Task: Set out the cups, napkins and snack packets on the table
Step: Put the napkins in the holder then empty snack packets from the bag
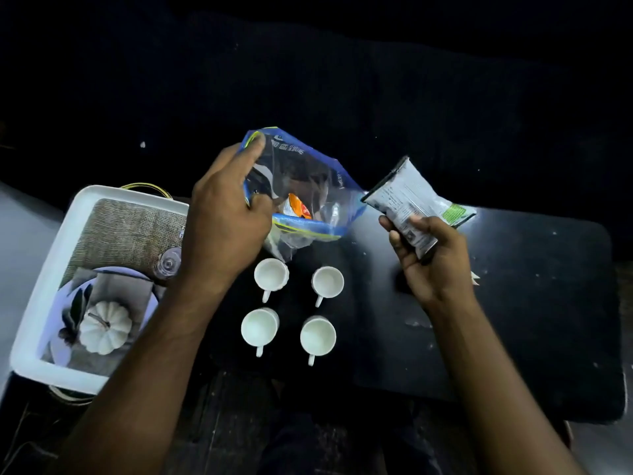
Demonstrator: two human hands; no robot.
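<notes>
Left hand (226,214) gripping clear zip bag (301,186) mid-frame | right hand (428,255) clutching a snack packet (411,204) – right of the bag | four white cups (294,310) on the dark table (513,303) – below the bag

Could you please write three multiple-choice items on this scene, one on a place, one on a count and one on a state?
1. Where does the white tray sit relative to the cups?
A. to their left
B. to their right
C. on top of them

2. How many white cups stand on the dark table?
A. two
B. four
C. six

3. What is the right hand doing?
A. resting flat on the table
B. holding a snack packet
C. gripping a cup handle

Answers:
1 A, the tray lies at the left edge of the view, beside the cups.
2 B, they form two rows of two.
3 B, its fingers close on the packet while the left hand holds the clear zip bag.
</notes>
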